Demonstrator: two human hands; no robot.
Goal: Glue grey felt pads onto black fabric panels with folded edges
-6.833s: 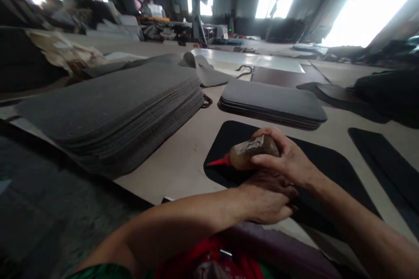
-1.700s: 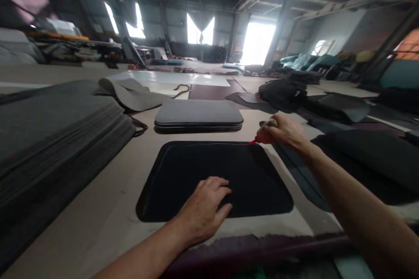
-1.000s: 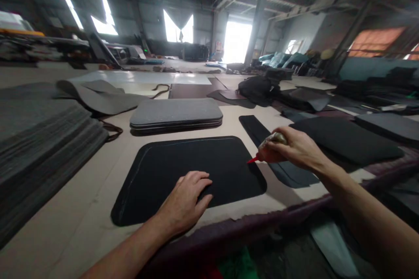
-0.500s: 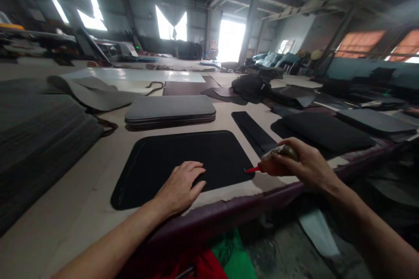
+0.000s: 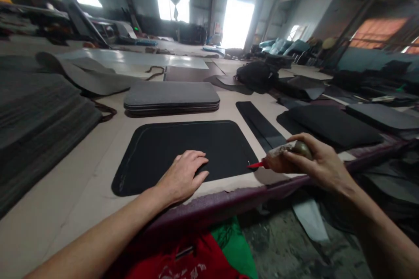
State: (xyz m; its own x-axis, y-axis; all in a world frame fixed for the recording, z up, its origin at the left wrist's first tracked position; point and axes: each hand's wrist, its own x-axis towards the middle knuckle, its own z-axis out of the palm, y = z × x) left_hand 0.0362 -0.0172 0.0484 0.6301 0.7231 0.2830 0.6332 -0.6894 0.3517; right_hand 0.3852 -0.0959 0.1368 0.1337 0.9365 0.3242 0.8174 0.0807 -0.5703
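A black rounded panel (image 5: 170, 144) lies flat on the table (image 5: 81, 170) in front of me. My left hand (image 5: 186, 174) rests on its near edge, palm down with the fingers stretched out. My right hand (image 5: 316, 157) is wrapped round a squeeze bottle (image 5: 283, 157), tilted almost level. The bottle's red nozzle points left, its tip at the panel's near right corner. I cannot tell whether the tip touches the panel. A thin pale line runs along the panel's far and left edges.
Behind the panel stands a stack of grey rounded panels (image 5: 172, 96). A narrow black strip (image 5: 258, 124) lies to the right, beside a pile of black pieces (image 5: 330, 126). A tall stack of dark grey sheets (image 5: 39, 122) stands at the left. The table's near edge has a maroon covering (image 5: 225, 205).
The whole view has tipped down a little, so things sit higher in the picture. The bottle still points at the right corner, and my left hand stays on the panel.
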